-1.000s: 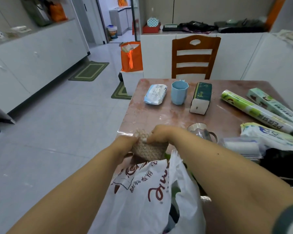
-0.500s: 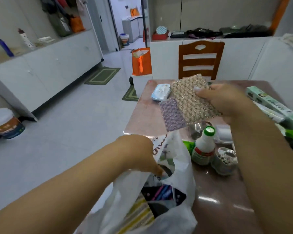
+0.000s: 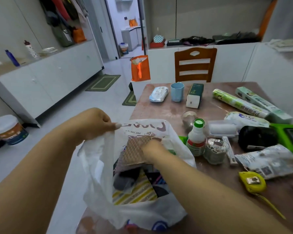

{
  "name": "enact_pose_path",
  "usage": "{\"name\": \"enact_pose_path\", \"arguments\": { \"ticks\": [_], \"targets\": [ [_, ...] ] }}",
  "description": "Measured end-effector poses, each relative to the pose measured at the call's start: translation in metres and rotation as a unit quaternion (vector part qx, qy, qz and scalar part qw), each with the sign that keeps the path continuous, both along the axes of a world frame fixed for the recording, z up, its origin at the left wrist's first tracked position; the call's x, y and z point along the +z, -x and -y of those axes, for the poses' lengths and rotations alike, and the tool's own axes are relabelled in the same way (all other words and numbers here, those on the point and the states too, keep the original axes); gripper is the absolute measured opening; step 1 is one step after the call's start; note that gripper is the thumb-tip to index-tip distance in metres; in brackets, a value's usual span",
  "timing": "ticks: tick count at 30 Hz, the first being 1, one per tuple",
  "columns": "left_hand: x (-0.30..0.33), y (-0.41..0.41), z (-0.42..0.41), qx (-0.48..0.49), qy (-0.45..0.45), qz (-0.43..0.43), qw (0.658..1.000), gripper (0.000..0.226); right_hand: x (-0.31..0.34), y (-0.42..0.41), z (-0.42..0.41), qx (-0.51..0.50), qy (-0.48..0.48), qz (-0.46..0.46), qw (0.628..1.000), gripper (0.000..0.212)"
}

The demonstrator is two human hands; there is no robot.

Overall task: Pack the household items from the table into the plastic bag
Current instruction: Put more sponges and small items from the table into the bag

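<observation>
A white plastic bag [image 3: 98, 179] with red print stands open at the near left corner of the brown table [image 3: 167, 110]. My left hand [image 3: 93, 124] pinches the bag's rim and holds it up. My right hand [image 3: 152, 150] is inside the bag's mouth, gripping a tan dotted cloth [image 3: 134, 152] that sits partly in the bag. A striped yellow item [image 3: 135, 193] and dark things lie deeper in the bag. My right fingers are hidden behind the cloth.
On the table stand a white bottle with a green cap [image 3: 196, 137], a small jar [image 3: 215, 149], a blue cup [image 3: 177, 92], a tissue box [image 3: 194, 95], a wipes pack [image 3: 158, 94], wrap rolls [image 3: 238, 103] and a yellow tape measure [image 3: 252, 181]. A wooden chair [image 3: 194, 65] stands behind.
My right hand has brought the cloth down from above the table into the bag's mouth. My left hand has lifted the bag's rim higher and to the left.
</observation>
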State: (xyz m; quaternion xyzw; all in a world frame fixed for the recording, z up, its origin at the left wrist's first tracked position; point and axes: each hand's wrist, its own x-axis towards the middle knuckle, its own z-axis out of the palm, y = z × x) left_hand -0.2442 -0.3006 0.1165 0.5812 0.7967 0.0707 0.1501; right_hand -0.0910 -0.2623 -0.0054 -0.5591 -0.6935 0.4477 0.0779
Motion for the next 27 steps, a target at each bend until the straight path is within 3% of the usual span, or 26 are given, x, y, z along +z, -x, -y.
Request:
{"name": "enact_pose_path", "arguments": {
  "ticks": [2, 5, 9, 11, 13, 16, 18, 23, 27],
  "targets": [
    [0.000, 0.001, 0.001, 0.002, 0.006, -0.005, 1.000, 0.043, 0.011, 0.009, 0.007, 0.011, -0.048, 0.021, 0.999, 0.040],
    [0.000, -0.001, 0.002, 0.008, 0.029, -0.008, 1.000, 0.046, 0.035, -0.020, 0.028, 0.006, -0.193, -0.036, 0.981, 0.033],
    [0.011, -0.031, 0.001, -0.010, 0.032, 0.018, 0.999, 0.045, 0.041, -0.084, 0.017, -0.159, -0.274, -0.067, 0.946, 0.036],
    [0.022, -0.059, 0.001, -0.045, 0.013, 0.014, 0.999, 0.040, 0.026, -0.123, -0.001, -0.227, -0.260, -0.023, 0.938, 0.029],
    [0.032, -0.090, 0.000, -0.086, -0.008, 0.019, 0.996, 0.036, 0.003, -0.168, -0.016, -0.255, -0.205, 0.082, 0.941, 0.026],
    [0.039, -0.128, -0.003, -0.128, -0.005, 0.039, 0.991, 0.034, -0.045, -0.230, -0.021, -0.248, -0.096, 0.270, 0.925, 0.054],
    [0.039, -0.146, -0.006, -0.148, 0.008, 0.041, 0.988, 0.035, -0.081, -0.251, -0.014, -0.237, -0.022, 0.332, 0.913, 0.061],
    [0.021, -0.178, -0.022, -0.164, 0.038, 0.059, 0.984, 0.034, -0.122, -0.255, -0.007, -0.220, -0.078, 0.347, 0.908, 0.044],
    [-0.021, -0.215, -0.031, -0.182, 0.069, 0.117, 0.974, 0.029, -0.113, -0.257, -0.006, -0.209, -0.081, 0.238, 0.945, 0.054]
  ]
}}
